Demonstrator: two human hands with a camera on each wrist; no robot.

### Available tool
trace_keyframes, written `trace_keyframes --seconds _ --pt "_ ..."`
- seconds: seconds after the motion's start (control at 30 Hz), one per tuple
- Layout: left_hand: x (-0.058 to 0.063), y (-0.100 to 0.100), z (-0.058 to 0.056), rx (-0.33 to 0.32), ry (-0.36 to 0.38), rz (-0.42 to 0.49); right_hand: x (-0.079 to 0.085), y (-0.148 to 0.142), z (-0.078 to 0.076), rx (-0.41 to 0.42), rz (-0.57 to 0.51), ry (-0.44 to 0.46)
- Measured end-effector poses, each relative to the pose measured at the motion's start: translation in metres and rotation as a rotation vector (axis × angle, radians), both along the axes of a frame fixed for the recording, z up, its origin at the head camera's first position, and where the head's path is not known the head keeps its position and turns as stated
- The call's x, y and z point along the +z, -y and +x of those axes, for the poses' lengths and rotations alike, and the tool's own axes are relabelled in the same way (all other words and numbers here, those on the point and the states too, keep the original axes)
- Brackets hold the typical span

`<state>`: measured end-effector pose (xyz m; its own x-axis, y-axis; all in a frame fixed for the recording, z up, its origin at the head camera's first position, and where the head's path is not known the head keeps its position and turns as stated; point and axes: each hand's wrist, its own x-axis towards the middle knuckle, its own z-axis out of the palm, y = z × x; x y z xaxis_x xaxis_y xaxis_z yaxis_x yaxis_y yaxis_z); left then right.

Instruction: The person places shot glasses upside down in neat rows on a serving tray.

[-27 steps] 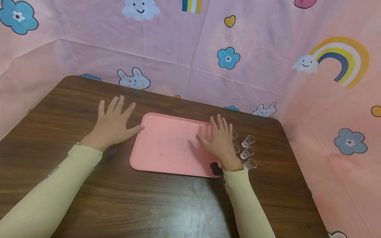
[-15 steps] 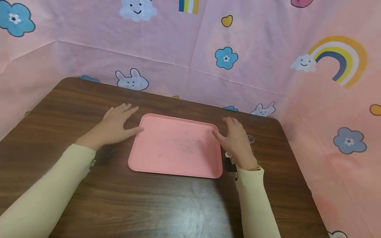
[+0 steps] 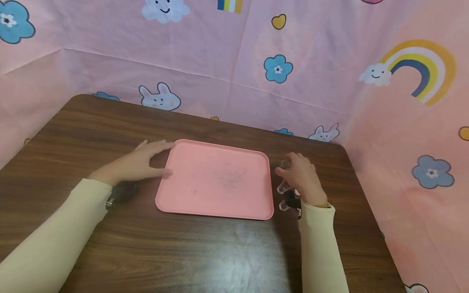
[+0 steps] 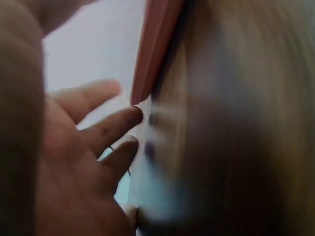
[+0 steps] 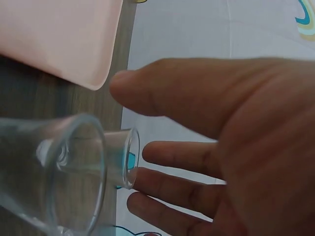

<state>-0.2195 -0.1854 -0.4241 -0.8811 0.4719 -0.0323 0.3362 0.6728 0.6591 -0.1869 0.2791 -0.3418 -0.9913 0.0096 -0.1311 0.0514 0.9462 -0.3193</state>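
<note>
A pink rectangular tray (image 3: 216, 183) lies on the brown table. At its left edge is my left hand (image 3: 132, 165), thumb and fingers spread apart around the rim. The left wrist view shows its fingertips (image 4: 133, 115) right by the tray's side. Beyond the tray's right edge, my right hand (image 3: 304, 177) hovers over several small clear cups, palm down. One far cup (image 3: 285, 164) shows between its thumb and fingers; the right wrist view has the thumb (image 5: 135, 88) apart from that cup (image 5: 117, 152). A nearer cup (image 5: 24, 167) stands closer to the wrist. The hand hides other cups.
The wooden table (image 3: 205, 256) runs back to a pink cloth (image 3: 205, 53) printed with clouds, flowers and rabbits. The same cloth rises along the right side. Two nearer cups, one of them a front cup (image 3: 283, 206), stand close to the tray's right edge.
My right hand has moved right, from over the tray to over the cups, and lowered. My left hand has turned and come down toward the tray's left edge.
</note>
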Motion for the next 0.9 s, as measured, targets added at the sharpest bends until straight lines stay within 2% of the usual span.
trace_keyframes --seconds 0.17,0.4,0.63,0.9 --pt "-0.0041 0.0016 0.0016 -0.026 -0.009 0.015 -0.0021 -0.0029 0.0003 0.0 0.003 0.0" --pt "-0.0075 0.0048 -0.001 -0.015 0.01 0.027 -0.0039 -0.0044 -0.0017 -0.018 -0.027 0.016" --pt "-0.008 0.0041 -0.0021 -0.029 -0.007 0.024 -0.0038 -0.0072 -0.002 -0.034 -0.058 0.044" --pt "-0.0068 0.0032 -0.0013 -0.022 -0.005 0.022 -0.0008 -0.0071 -0.0018 0.003 -0.081 -0.024"
